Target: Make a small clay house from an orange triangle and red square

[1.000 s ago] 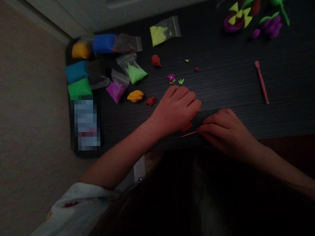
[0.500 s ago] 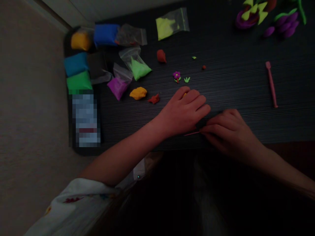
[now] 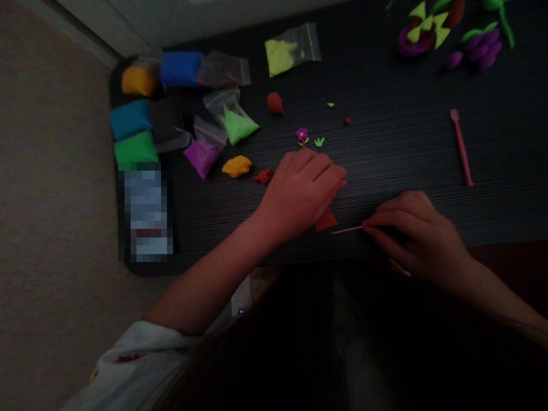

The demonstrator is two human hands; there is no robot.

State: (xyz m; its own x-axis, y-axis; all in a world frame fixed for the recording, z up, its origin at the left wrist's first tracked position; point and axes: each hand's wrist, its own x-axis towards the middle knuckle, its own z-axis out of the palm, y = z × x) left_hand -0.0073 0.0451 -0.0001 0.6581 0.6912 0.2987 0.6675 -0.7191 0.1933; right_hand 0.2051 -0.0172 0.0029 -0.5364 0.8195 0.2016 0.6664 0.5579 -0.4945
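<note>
Clamped on the pink stick (image 3: 349, 230), your right hand (image 3: 416, 231) draws back; the red piece (image 3: 326, 220) lies exposed. I can't tell your left hand (image 3: 300, 193) grip.

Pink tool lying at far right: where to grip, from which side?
Likely mid-shaft on the pink tool, from above, pinching across its two long sides: it lies flat, slim and straight, with a wider far end.
</note>
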